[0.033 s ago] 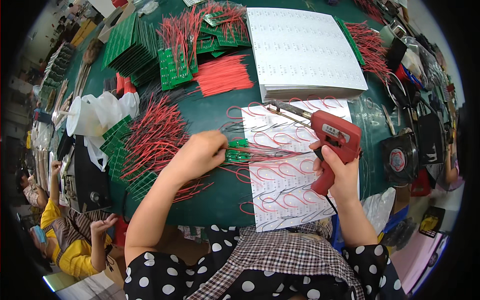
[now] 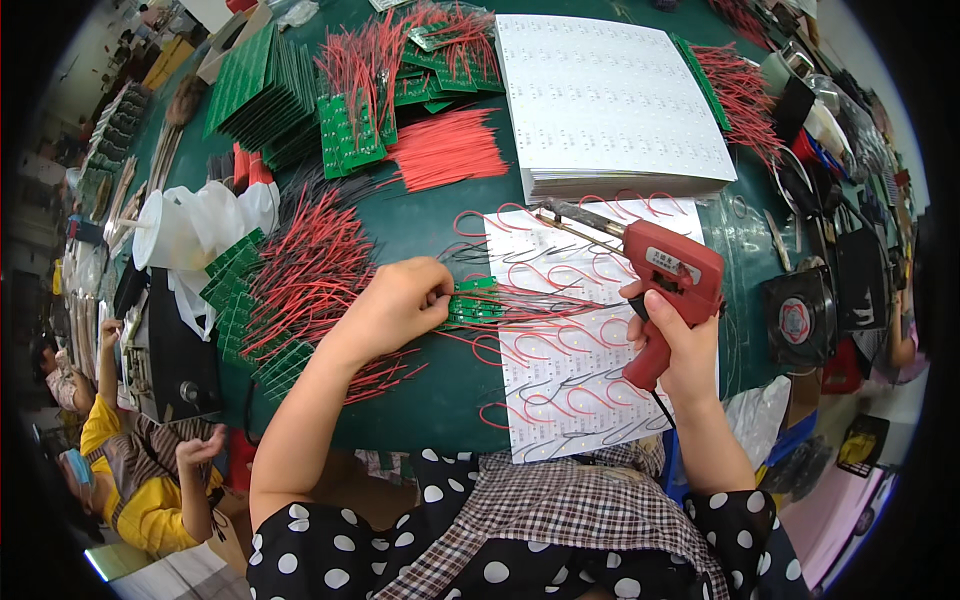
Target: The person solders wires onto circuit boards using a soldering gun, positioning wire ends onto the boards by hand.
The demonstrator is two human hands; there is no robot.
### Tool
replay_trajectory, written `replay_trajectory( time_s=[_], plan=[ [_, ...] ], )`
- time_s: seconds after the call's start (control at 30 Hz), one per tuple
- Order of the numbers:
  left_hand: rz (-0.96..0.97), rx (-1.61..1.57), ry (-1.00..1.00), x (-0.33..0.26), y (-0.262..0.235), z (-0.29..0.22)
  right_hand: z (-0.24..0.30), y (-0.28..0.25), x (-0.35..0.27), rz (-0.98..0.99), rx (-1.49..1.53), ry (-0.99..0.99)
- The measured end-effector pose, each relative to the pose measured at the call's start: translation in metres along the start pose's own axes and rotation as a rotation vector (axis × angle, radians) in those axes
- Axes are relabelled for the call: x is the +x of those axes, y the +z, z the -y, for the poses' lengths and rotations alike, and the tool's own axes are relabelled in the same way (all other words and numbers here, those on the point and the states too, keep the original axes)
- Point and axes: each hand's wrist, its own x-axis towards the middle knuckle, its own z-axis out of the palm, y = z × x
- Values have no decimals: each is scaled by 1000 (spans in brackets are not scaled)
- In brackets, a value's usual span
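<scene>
My left hand is closed, its fingers pinching the left end of a small green circuit board. Red and black wires trail from the board to the right, across a white printed sheet. A pistol-shaped red soldering gun is gripped in my right hand. Its metal tip points up and left, above the sheet and apart from the board. More red and black wire pieces, bent in curves, lie in rows on the sheet. The fingertips of my left hand are partly hidden.
Left of my arm lies a heap of red-wired boards. Behind are stacked green boards, loose red wires and a thick stack of white sheets. A small black fan stands right. A co-worker in yellow sits at left.
My left hand and the board have shifted very slightly. The soldering gun stays in practically the same place. At left, the co-worker's hand has moved a little.
</scene>
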Motion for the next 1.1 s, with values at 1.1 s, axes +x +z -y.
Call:
replay_trajectory(
  time_s=[1.1],
  plan=[
    [-281,-166,-217,48,36,-52,31,-31,11,-143,84,-215]
  ],
)
